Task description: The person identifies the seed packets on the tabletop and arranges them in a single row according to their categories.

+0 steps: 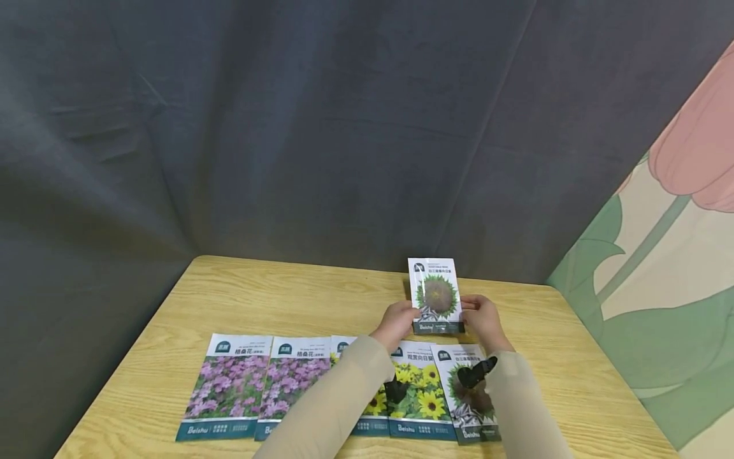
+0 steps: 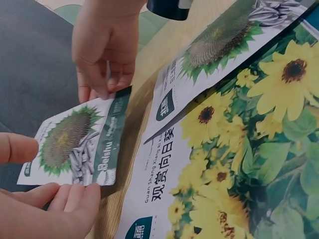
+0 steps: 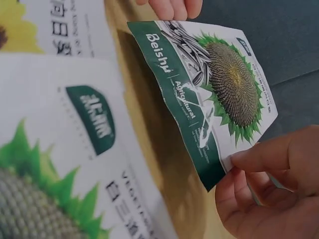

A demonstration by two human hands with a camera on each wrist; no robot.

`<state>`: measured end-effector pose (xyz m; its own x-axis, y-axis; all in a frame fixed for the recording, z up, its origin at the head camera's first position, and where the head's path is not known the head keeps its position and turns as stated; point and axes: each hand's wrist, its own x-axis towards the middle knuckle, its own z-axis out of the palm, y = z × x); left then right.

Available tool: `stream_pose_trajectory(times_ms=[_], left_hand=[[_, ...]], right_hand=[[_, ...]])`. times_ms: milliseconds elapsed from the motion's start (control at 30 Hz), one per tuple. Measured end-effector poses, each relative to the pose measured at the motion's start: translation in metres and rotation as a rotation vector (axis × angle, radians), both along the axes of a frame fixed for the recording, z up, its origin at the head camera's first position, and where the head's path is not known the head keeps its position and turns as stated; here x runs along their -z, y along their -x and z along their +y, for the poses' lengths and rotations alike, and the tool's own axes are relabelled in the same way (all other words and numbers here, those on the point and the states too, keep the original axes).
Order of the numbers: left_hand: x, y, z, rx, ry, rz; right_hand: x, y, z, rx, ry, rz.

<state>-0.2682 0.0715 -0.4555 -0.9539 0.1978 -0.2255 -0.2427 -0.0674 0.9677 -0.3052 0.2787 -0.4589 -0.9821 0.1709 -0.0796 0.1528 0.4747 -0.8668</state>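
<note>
A white seed packet with a sunflower head and striped seeds is held up above the back of the table. My left hand holds its left edge, thumb over the front face. At the opposite side, my right hand pinches the lower corner between thumb and fingers. Just below, a matching sunflower packet lies at the right end of a row, partly covered by my right wrist. Beside it lies a yellow-flower packet, and another yellow-flower packet is mostly hidden by my left sleeve.
Two purple-flower packets, the outer one and the inner one, make up the row's left part. The wooden table ends at a dark curtain behind. A flower-patterned cloth hangs at the right.
</note>
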Motion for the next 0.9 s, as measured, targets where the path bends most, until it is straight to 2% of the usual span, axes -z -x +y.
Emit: stream_pose_trajectory(times_ms=[267,433,667,900], left_hand=[[0.003,-0.003,0.007,-0.107,0.008,0.047],[0.005,-0.005,0.012,-0.153,-0.018,0.059],[0.001,-0.017,0.019,-0.148,-0.07,0.109],[-0.005,-0.035,0.032,-0.138,-0.111,0.161]], right_hand=[[-0.018,-0.012,0.004,-0.023,0.009,0.012],[-0.028,-0.023,0.005,-0.027,0.031,0.028],[-0.037,-0.037,0.013,-0.004,0.035,0.052],[-0.047,-0.051,0.023,0.027,0.03,0.051]])
